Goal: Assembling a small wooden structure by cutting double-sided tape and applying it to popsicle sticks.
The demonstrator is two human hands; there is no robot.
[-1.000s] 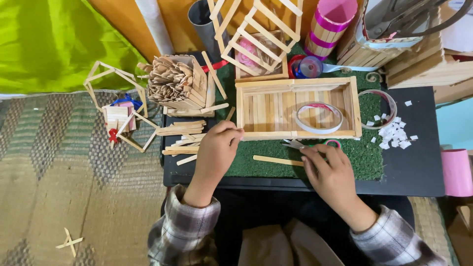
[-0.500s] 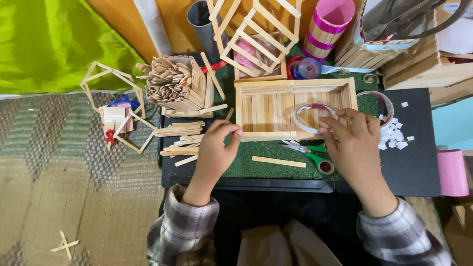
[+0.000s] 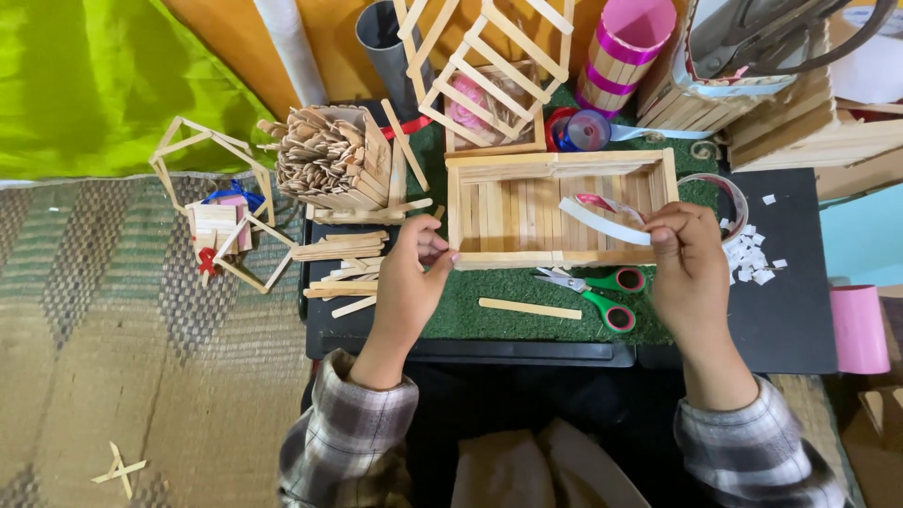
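Note:
A shallow rectangular tray of wooden craft sticks [image 3: 527,214] lies on a green turf mat [image 3: 489,310]. My left hand [image 3: 411,282] rests at the tray's near left corner, fingertips touching its front wall. My right hand [image 3: 689,263] is at the tray's near right corner and holds a roll of white tape [image 3: 602,218] over the tray. Green-handled scissors [image 3: 597,287] lie on the mat between my hands, with a single loose stick [image 3: 530,309] in front of them.
A box full of craft sticks [image 3: 334,158] and loose sticks [image 3: 343,263] sit left of the tray. Stick frames [image 3: 489,66], a pink cup [image 3: 625,47] and tape rolls [image 3: 583,130] stand behind. White paper bits [image 3: 752,254] lie right. A small stick house [image 3: 221,221] is on the woven mat.
My right hand moved from the scissors on the mat up to the tray and lifted the white tape roll. The left hand stayed at the tray's left corner.

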